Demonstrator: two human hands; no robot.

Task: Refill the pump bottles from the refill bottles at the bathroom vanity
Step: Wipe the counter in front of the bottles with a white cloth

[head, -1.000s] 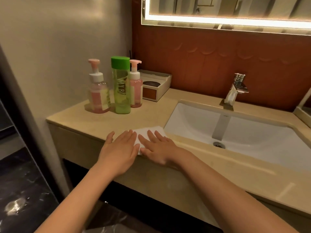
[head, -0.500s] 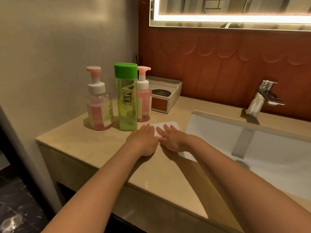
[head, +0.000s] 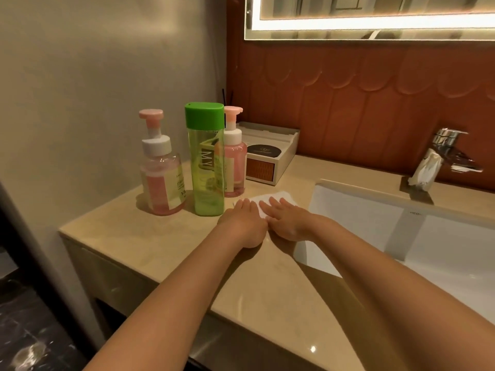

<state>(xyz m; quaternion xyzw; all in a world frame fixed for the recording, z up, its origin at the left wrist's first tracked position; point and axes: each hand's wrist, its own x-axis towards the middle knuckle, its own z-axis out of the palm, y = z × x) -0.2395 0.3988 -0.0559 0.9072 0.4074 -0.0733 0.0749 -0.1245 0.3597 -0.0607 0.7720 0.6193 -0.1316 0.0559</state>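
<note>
The left hand [head: 242,223] and right hand [head: 288,220] are covering the white cloth's [head: 278,200] near half. The green refill bottle [head: 207,162] is hiding the rear pump bottle's [head: 235,162] left side (label unreadable). The frame's right edge is cutting off the basin [head: 401,231].

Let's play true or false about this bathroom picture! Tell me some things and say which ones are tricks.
1. Two pink pump bottles stand on the counter. True.
2. The tall green bottle has its cap off. False: the green cap is on.
3. The right hand lies flat on the white cloth. True.
4. The left hand grips a pump bottle. False: it lies open beside the right hand, holding nothing.
5. Water runs from the tap. False: no stream shows.
</note>
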